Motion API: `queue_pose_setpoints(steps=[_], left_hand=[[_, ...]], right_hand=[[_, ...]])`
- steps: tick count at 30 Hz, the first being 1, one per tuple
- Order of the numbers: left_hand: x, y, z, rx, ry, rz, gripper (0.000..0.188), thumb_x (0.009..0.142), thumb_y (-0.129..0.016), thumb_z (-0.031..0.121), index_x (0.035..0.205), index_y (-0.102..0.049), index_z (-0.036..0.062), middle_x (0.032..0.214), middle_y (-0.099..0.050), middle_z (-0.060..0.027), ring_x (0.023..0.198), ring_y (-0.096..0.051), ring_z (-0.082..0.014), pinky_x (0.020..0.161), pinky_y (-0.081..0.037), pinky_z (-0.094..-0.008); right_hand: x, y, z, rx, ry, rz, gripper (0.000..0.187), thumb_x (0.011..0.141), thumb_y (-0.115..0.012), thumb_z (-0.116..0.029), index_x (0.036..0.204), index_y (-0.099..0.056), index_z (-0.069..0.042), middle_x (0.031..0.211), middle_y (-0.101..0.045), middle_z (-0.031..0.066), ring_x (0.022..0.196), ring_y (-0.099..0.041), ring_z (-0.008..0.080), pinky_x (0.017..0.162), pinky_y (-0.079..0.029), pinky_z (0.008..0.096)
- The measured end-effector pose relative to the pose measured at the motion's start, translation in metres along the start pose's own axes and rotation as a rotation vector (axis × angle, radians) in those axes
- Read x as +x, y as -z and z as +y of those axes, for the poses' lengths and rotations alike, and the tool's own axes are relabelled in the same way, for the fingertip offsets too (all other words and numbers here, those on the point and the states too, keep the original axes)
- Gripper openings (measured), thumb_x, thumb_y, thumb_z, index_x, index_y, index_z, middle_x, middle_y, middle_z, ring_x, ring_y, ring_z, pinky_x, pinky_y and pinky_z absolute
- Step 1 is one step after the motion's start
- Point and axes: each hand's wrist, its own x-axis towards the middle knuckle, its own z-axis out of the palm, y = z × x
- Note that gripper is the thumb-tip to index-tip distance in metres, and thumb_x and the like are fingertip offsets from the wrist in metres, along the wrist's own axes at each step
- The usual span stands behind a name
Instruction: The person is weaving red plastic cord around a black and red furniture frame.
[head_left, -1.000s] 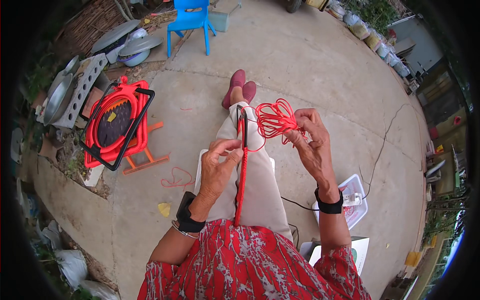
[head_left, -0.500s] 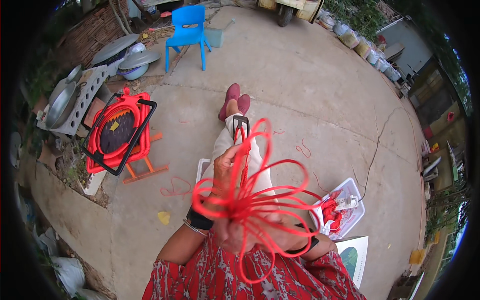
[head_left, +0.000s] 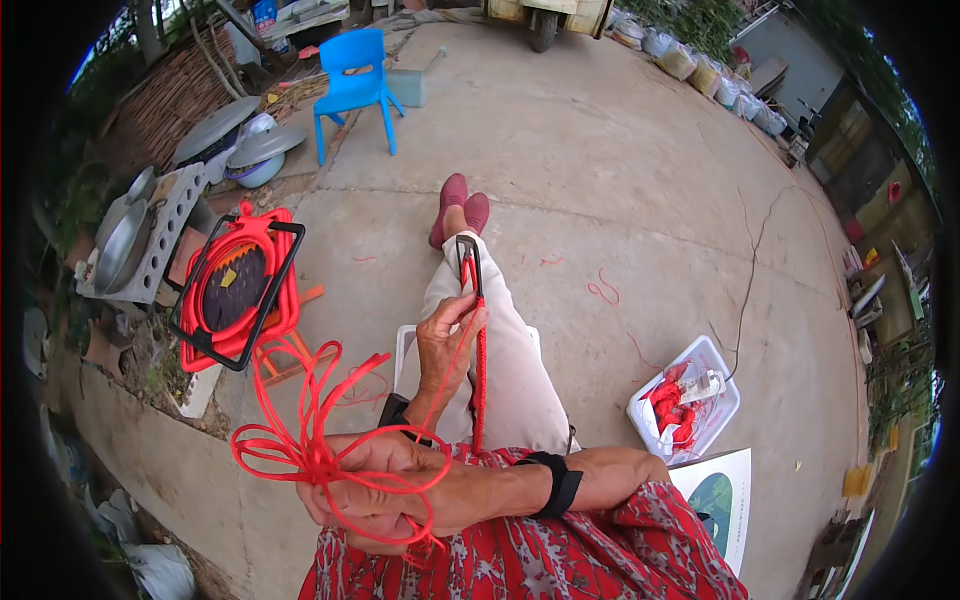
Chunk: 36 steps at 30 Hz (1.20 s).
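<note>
The right forearm (head_left: 490,490) hides most of the left arm (head_left: 427,398); the top edge crops what seems a vehicle (head_left: 575,10).

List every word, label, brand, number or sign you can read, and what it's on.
No legible text anywhere.
White sheet or box with a green shape: fine print along its edge, too small to read.
White power strip in the white basket: any markings too small to make out.
Sacks at upper right: too far and blurred to tell whether printed.
Red cord bundle in the right hand: no lettering visible.
</note>
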Motion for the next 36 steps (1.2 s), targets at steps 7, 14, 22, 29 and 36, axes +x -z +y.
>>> queue_pose_setpoints(steps=[7, 14, 22, 29, 36], left_hand=[[0.002, -0.004, 0.030, 0.214, -0.154, 0.172, 0.027, 0.093, -0.060, 0.021, 0.103, -0.066, -0.0030, 0.089, -0.065, -0.0092, 0.076, -0.060, -0.0167, 0.073, -0.049, -0.0294], [0.025, 0.018, 0.025, -0.205, 0.187, 0.143, 0.028, 0.093, -0.060, 0.024, 0.089, -0.065, -0.0032, 0.073, -0.066, -0.0075, 0.065, -0.063, -0.0118, 0.058, -0.050, -0.0255], [0.057, 0.028, 0.032, -0.251, 0.417, 0.123, 0.025, 0.092, -0.053, 0.017, 0.089, -0.064, -0.0053, 0.076, -0.066, -0.0123, 0.063, -0.064, -0.0179, 0.060, -0.051, -0.0282], [0.062, 0.015, 0.027, -0.216, 0.375, 0.092, 0.024, 0.091, -0.057, 0.018, 0.091, -0.067, -0.0039, 0.078, -0.065, -0.0074, 0.073, -0.060, -0.0138, 0.063, -0.049, -0.0273], [0.060, 0.017, 0.028, -0.259, 0.412, 0.014, 0.026, 0.094, -0.057, 0.021, 0.099, -0.066, -0.0027, 0.081, -0.065, -0.0063, 0.073, -0.059, -0.0110, 0.061, -0.047, -0.0259]], right_hand=[[0.003, -0.004, -0.021, 0.090, 0.015, -0.111, 0.017, 0.099, -0.052, -0.022, 0.101, -0.050, -0.006, 0.064, -0.039, -0.0048, 0.051, -0.035, 0.0026, 0.043, -0.026, 0.0212], [-0.049, 0.013, -0.158, -1.103, 0.442, 0.646, 0.025, 0.093, -0.054, -0.014, 0.114, -0.048, -0.002, 0.092, -0.055, 0.0016, 0.082, -0.051, 0.0076, 0.072, -0.044, 0.0243], [-0.097, 0.096, -0.177, -2.177, -0.151, 0.688, 0.011, 0.072, -0.067, -0.010, 0.082, -0.067, -0.007, 0.069, -0.063, 0.0076, 0.067, -0.060, 0.0266, 0.065, -0.047, 0.0371], [-0.083, 0.159, -0.169, -2.428, 0.160, 0.888, 0.014, 0.076, -0.071, -0.016, 0.086, -0.069, -0.007, 0.075, -0.063, 0.0077, 0.076, -0.058, 0.0242, 0.069, -0.046, 0.0378], [-0.063, 0.174, -0.151, -1.872, 0.224, 0.817, 0.014, 0.078, -0.070, -0.005, 0.092, -0.068, -0.003, 0.074, -0.054, 0.0082, 0.066, -0.056, 0.0223, 0.061, -0.047, 0.0363]])
